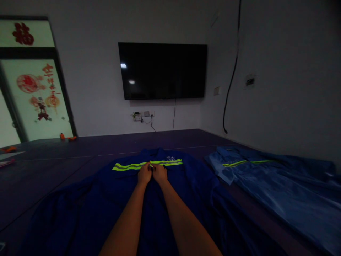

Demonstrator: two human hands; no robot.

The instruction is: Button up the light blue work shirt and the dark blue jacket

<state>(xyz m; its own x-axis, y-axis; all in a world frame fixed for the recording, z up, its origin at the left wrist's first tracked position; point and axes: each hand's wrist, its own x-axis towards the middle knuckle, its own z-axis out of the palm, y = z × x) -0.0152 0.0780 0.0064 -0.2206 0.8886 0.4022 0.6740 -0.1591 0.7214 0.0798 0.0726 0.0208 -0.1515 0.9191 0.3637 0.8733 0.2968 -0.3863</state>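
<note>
A dark blue work jacket (106, 199) with a yellow-green reflective stripe (125, 166) lies spread flat on the dark surface before me. My left hand (144, 173) and my right hand (160, 173) meet at the jacket's front opening, just below the stripe. Both have their fingers pinched together on the fabric at the centre seam. What exactly sits between the fingertips is too dark to make out.
A second, lighter blue jacket (279, 185) with a similar stripe lies to the right. The dark purple surface (53, 160) stretches to the wall. A black television (162, 71) hangs on the far wall above wall sockets (142, 115). A decorated glass door (34, 96) stands at the left.
</note>
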